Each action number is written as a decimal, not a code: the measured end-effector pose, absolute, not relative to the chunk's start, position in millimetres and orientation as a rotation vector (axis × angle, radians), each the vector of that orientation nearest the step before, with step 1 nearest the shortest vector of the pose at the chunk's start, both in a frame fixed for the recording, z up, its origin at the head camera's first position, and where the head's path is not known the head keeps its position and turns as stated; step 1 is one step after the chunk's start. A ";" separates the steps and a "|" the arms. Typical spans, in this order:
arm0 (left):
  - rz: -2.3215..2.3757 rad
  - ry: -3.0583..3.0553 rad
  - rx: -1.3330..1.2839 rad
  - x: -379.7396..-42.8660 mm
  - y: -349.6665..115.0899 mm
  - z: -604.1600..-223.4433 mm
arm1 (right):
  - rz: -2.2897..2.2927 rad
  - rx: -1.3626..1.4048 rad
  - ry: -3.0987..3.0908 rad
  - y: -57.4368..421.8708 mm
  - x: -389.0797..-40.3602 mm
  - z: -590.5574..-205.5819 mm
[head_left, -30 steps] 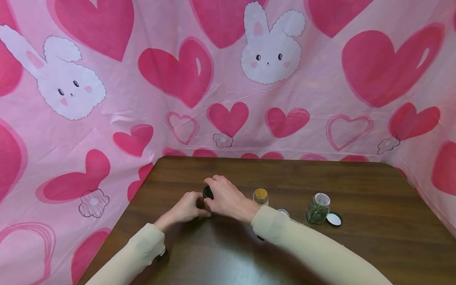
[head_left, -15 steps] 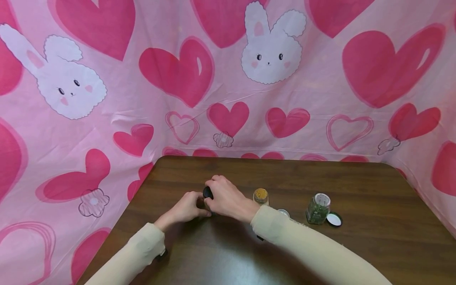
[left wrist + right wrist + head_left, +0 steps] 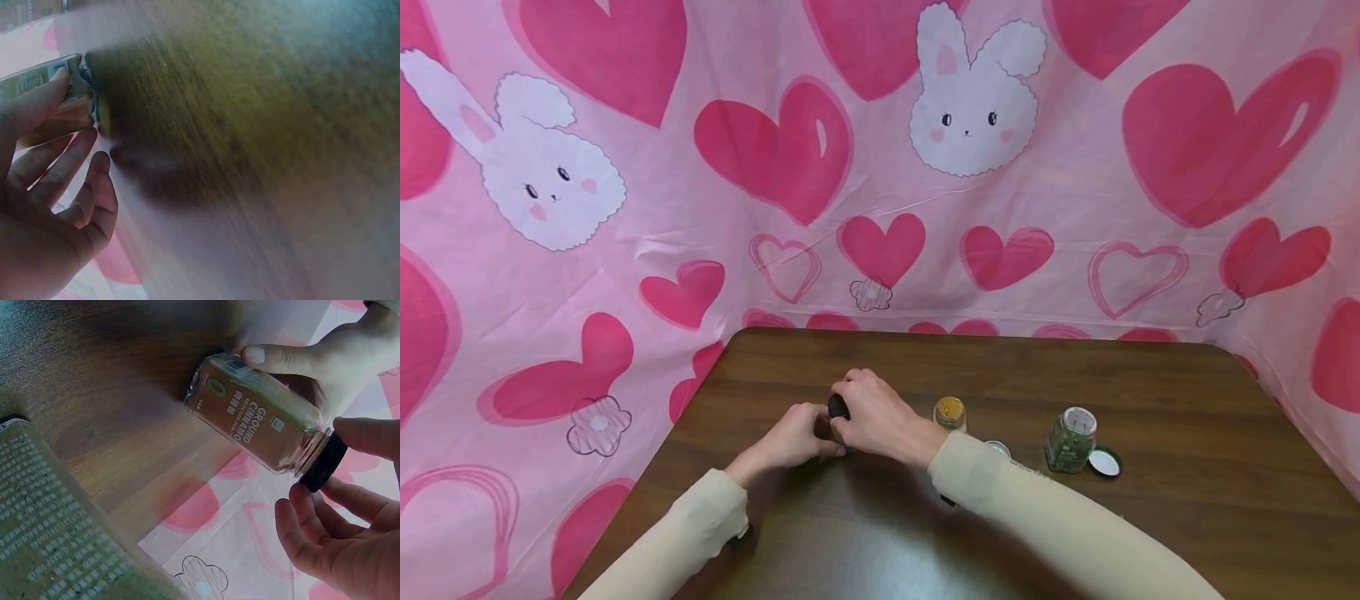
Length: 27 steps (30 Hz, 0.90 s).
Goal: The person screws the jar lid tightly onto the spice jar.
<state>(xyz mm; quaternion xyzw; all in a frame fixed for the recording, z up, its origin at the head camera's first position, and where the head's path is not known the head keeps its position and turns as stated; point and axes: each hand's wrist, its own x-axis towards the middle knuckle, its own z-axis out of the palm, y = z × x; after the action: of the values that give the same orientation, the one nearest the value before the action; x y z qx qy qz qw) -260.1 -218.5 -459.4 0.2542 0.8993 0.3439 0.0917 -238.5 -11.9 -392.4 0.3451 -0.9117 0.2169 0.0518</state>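
Observation:
A clear jar labelled ground cinnamon (image 3: 240, 412), filled with brown powder, stands on the table left of centre. My left hand (image 3: 793, 435) holds its lower body, with the thumb across the label and the fingers around the far side. In the left wrist view, part of the jar (image 3: 28, 81) shows behind that thumb. Above it, my right hand (image 3: 880, 419) pinches the black lid (image 3: 325, 464) between thumb and fingers. Glass threads show just below the lid, which sits at the jar's mouth.
Right of my hands stands an uncapped jar of yellow powder (image 3: 950, 412), with a round, pale lid (image 3: 997, 448) partly behind my right sleeve. Farther right is an uncapped jar of green herbs (image 3: 1067, 443), its lid (image 3: 1105, 462) lying white side up. A patterned pink cloth (image 3: 880, 192) hangs behind the table.

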 end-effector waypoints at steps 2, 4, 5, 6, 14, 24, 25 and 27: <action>1.017 2.676 0.761 -259.9 -218.3 -459.7 | 0.661 1.050 -2.772 -11.7 -238.6 -392.5; 1.015 2.679 0.767 -259.8 -218.1 -460.0 | 0.665 1.051 -2.771 -11.5 -238.7 -392.4; 1.015 2.681 0.767 -259.7 -218.1 -460.0 | 0.668 1.053 -2.771 -11.5 -238.7 -392.3; 1.015 2.682 0.767 -259.6 -218.0 -459.9 | 0.671 1.054 -2.770 -11.5 -238.7 -392.2; 1.017 2.677 0.757 -259.4 -218.2 -459.1 | 0.675 1.043 -2.781 -12.1 -238.6 -392.3; 1.003 2.681 0.765 -260.2 -218.2 -459.8 | 0.701 1.037 -2.784 -7.6 -236.4 -395.9; 1.006 2.679 0.767 -259.9 -218.5 -459.7 | 0.708 1.036 -2.784 -6.8 -236.0 -397.0; 1.013 2.674 0.771 -259.5 -219.1 -459.6 | 0.721 1.037 -2.782 -5.6 -235.3 -399.0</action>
<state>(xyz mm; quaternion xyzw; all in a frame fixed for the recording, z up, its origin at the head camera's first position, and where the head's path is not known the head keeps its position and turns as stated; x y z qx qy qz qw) -259.5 -219.1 -459.6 0.2592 0.8993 0.3408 0.0897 -235.3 -5.6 -399.0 0.3391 -0.9097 0.2357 0.0432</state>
